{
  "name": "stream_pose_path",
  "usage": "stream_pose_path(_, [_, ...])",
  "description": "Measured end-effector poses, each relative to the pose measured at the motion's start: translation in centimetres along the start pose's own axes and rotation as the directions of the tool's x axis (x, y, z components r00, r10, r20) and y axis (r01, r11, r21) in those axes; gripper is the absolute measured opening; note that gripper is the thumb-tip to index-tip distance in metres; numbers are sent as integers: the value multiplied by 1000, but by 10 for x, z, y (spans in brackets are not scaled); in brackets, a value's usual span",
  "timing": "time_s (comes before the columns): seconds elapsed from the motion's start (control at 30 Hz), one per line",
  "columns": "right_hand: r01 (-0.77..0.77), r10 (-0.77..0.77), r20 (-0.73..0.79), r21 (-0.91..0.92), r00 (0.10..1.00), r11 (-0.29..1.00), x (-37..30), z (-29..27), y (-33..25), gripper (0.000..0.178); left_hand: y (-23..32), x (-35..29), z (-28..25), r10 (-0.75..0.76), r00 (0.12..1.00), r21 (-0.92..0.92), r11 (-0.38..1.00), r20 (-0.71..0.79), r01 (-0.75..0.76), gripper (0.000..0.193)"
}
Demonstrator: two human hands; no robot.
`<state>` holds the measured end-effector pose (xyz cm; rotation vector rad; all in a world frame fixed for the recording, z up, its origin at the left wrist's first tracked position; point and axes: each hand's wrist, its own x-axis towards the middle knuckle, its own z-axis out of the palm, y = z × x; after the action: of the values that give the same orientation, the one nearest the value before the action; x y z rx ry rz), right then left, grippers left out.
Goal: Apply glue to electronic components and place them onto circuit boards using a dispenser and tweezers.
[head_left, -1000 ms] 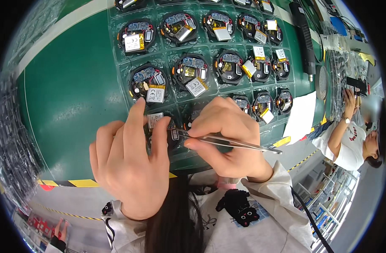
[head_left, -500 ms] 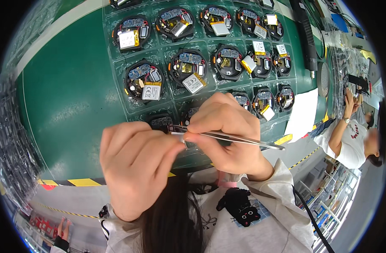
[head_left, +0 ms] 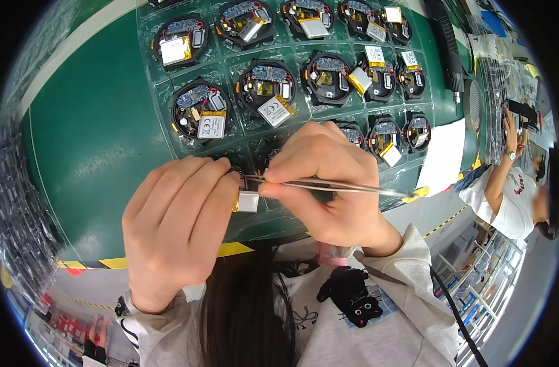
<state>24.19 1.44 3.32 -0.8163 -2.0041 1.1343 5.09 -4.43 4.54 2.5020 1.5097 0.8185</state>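
- Silver metal tweezers (head_left: 346,186), one pair: I see them pinched between thumb and forefinger of the right hand (head_left: 322,189), tips beside the left hand (head_left: 178,223).
- Left hand: fingers bent, pointing inward; I cannot tell whether it grips anything.
- Silver-white battery (head_left: 249,201), yellow-ended, one: just beside the left fingers, partly hidden.
- Clear plastic tray (head_left: 160,76): on the green table (head_left: 90,165), holding round black modules (head_left: 268,87) in rows.

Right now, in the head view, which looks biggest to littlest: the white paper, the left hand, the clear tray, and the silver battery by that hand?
1. Clear tray
2. Left hand, perhaps looking bigger because it's near the camera
3. White paper
4. Silver battery, partly hidden by fingers
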Motion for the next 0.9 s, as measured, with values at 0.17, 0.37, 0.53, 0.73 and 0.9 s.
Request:
stream_pose_path(0.17, [-15, 14, -20, -11, 1000, 1000, -2, 2, 2, 12, -5, 1, -5, 23, 998, -56, 998, 65, -20, 26])
stream_pose_path(0.37, [15, -17, -36, -52, 999, 999, -2, 5, 1, 13, -8, -2, -2, 67, 997, -83, 995, 49, -63, 30])
stream_pose_path(0.53, [31, -32, -32, -21, 999, 999, -2, 4, 3, 13, -6, -4, 0, 85, 996, -10, 996, 41, -85, 29])
stream_pose_path(0.73, [38, -38, -1, -7, 999, 999, -3, 0, 5, 13, -2, -4, 1, 63, 997, 28, 998, 54, -64, 29])
stream_pose_path(0.9, [68, -68, -6, -49, 998, 996, -3, 4, 6, 13, -3, -4, 2, 61, 997, 3, 998, 55, -61, 30])
